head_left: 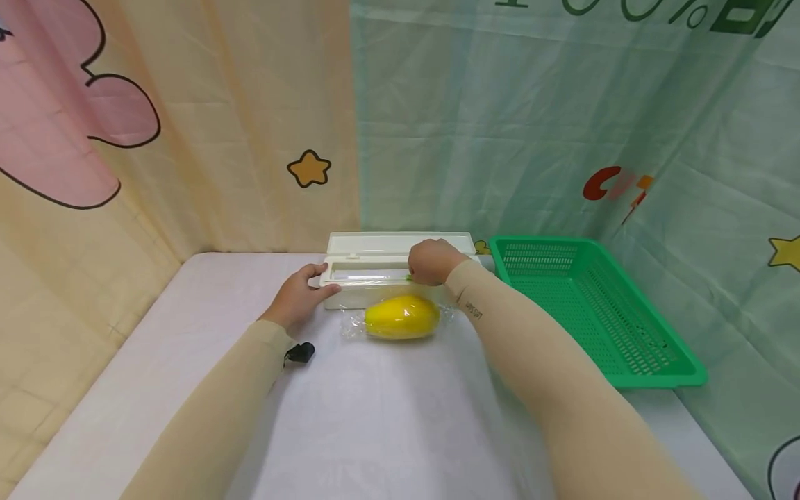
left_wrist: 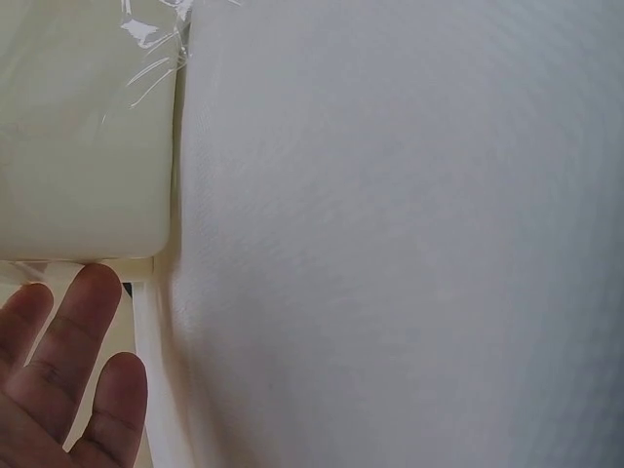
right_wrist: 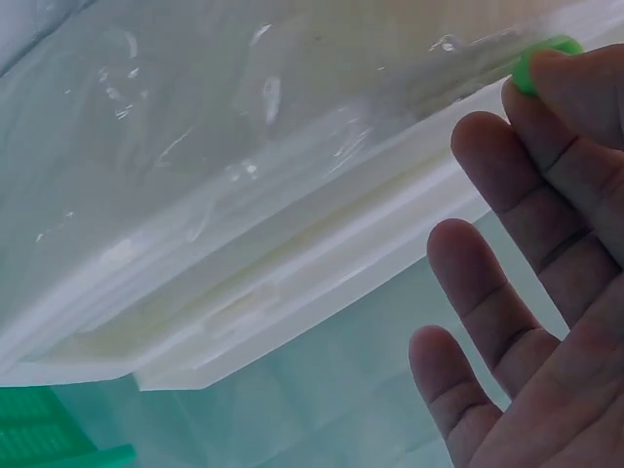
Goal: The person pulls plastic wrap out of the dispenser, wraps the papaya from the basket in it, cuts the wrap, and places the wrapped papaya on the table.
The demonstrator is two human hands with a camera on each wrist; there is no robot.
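A white cling film dispenser [head_left: 350,298] lies at the far side of the table, its lid [head_left: 400,243] raised behind it. My left hand [head_left: 296,297] grips the dispenser's left end, thumb at the front and fingers at the side. Along the top edge, my right hand [head_left: 434,262] pinches a small green slide cutter [right_wrist: 544,62] between thumb and index finger; its other fingers are spread apart. Clear cling film [right_wrist: 195,156] stretches over the dispenser's front. Just before the box lies a smooth yellow fruit [head_left: 402,317], with film under and around it; its kind is unclear.
A green plastic basket [head_left: 650,380] stands at the right, close to the dispenser's right end and my right forearm. White cloth covers the table [head_left: 387,417]. Printed curtains [head_left: 250,139] hang behind and along both sides.
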